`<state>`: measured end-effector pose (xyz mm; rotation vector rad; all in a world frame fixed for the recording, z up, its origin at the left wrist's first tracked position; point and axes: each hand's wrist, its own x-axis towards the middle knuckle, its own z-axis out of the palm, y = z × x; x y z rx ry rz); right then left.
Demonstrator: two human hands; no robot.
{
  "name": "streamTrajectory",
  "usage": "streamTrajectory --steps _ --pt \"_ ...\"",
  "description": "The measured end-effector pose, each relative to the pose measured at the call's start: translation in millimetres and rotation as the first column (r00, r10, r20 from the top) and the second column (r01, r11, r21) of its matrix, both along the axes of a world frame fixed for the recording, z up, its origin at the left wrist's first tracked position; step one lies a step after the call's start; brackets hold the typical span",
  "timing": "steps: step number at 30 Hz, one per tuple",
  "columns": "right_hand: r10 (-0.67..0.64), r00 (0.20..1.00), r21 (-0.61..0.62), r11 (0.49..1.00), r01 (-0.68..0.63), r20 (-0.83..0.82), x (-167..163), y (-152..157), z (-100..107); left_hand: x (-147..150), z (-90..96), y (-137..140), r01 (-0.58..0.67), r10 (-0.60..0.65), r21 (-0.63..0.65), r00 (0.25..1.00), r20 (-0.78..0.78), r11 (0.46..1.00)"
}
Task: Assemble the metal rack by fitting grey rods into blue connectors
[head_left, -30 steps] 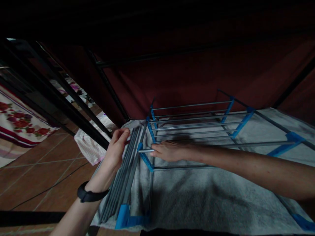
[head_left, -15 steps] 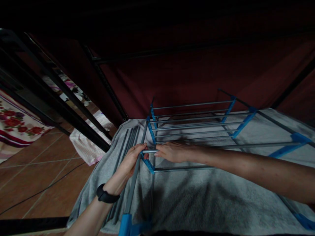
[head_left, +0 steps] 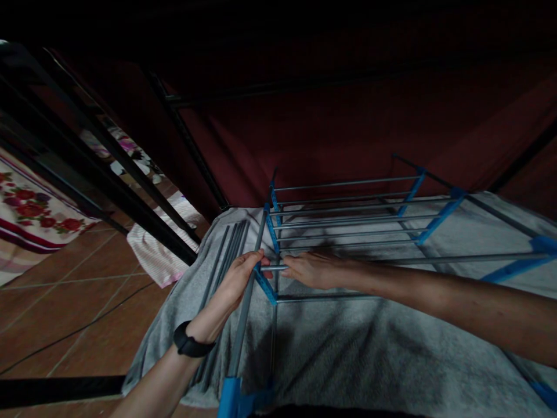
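Blue bracket (head_left: 266,287) now has the left hand (head_left: 237,278), come from loose rods (head_left: 236,238), curled at its top, and the right hand (head_left: 311,270) closed on crossbar (head_left: 275,267) beside it, seemingly steadying the joint.

Part of the left hand (head_left: 238,278) is hidden at the rack's (head_left: 357,221) near corner, where its far fingers pass behind the blue bracket (head_left: 266,287). The right hand (head_left: 311,270) hides the undersides of its own fingers, and with its forearm covers a long stretch of the crossbar (head_left: 461,259). The right forearm runs off the right edge, the left off the bottom. A blue corner piece (head_left: 229,397) is cut by the bottom edge. The left arm covers part of the grey rods (head_left: 232,247). Black bars (head_left: 161,232) partly hide a striped cloth (head_left: 150,255). The left edge crops a floral cloth (head_left: 37,212). The small items beyond are too dim to tell.
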<state>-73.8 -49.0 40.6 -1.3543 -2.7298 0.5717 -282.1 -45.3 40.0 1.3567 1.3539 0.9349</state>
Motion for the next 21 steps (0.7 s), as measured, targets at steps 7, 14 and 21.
streamTrajectory --steps 7,14,21 --pt "-0.024 1.0 -0.014 1.0 0.023 -0.02 -0.8 -1.6 -1.9 0.3 1.4 -0.9 0.033 -0.033 -0.004 0.999 -0.005 0.999" --pt "-0.045 0.999 0.021 0.999 0.045 -0.029 -0.8 -5.2 -4.1 0.3 -2.7 0.7 0.051 -0.051 0.018 0.999 -0.018 0.999" --pt "-0.012 0.999 0.042 0.999 0.014 -0.041 -0.7 -5.2 -3.9 1.2 1.6 -0.6 0.065 -0.064 0.024 0.997 -0.032 0.998"
